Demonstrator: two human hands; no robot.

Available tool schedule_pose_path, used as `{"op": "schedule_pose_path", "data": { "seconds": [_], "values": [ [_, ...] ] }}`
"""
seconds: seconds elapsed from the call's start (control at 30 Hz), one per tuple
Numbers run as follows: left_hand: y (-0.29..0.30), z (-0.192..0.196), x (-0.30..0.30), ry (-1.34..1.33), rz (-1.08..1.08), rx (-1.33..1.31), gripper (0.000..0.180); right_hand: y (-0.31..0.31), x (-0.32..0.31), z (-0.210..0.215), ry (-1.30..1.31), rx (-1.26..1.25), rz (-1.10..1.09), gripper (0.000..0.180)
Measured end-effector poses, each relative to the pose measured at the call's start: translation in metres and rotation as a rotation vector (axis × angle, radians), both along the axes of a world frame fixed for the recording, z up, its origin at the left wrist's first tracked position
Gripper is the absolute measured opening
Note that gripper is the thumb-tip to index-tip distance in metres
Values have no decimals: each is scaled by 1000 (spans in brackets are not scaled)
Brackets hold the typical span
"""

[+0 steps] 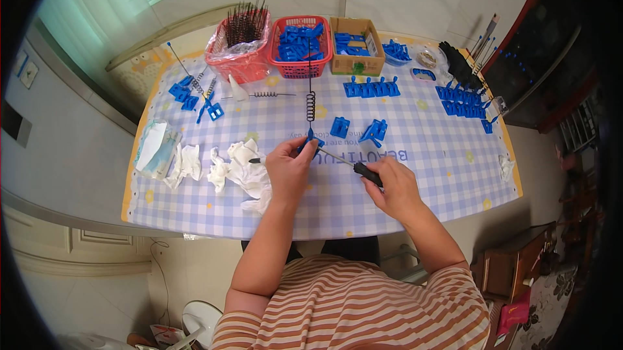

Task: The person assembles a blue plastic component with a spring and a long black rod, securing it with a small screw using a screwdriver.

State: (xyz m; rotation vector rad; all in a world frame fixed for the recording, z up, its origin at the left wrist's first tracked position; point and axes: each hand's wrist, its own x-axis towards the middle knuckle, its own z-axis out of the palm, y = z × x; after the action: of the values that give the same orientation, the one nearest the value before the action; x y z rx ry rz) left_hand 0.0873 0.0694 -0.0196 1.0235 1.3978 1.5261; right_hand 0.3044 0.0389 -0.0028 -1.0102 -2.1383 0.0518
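Observation:
Near the middle of the table, my left hand (289,167) is closed around a blue plastic clip (313,144), mostly hidden by the fingers. From the clip a black wire with a coiled spring (311,107) points away from me. My right hand (397,189) grips a screwdriver (367,173) by its black handle. Its thin shaft slants left, and the tip meets the clip at my left fingertips. Just beyond my hands lie a flat blue piece (340,127) and another blue clip (375,132).
Along the back stand a red basket of spring wires (237,58), a red basket of blue parts (300,67) and a cardboard box (357,64). Clips with wires (464,101) lie in rows at right. Crumpled tissues (243,171) and a tissue pack (158,150) sit left.

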Motion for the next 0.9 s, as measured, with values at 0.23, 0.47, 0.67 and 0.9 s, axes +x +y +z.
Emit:
{"op": "schedule_pose_path", "data": {
  "seconds": [0.23,0.47,0.67,0.9],
  "values": [
    [-1,2,1,-6,2,7,23,0,-4,-2,7,-24,-46,20],
    [-3,5,2,8,6,-20,24,-3,-1,4,118,-262,-12,33],
    [-1,1,0,8,16,18,24,0,0,2,70,-95,-2,32],
    [-1,0,0,21,18,-3,24,1,-1,-2,46,-66,-41,23]
  ]
}}
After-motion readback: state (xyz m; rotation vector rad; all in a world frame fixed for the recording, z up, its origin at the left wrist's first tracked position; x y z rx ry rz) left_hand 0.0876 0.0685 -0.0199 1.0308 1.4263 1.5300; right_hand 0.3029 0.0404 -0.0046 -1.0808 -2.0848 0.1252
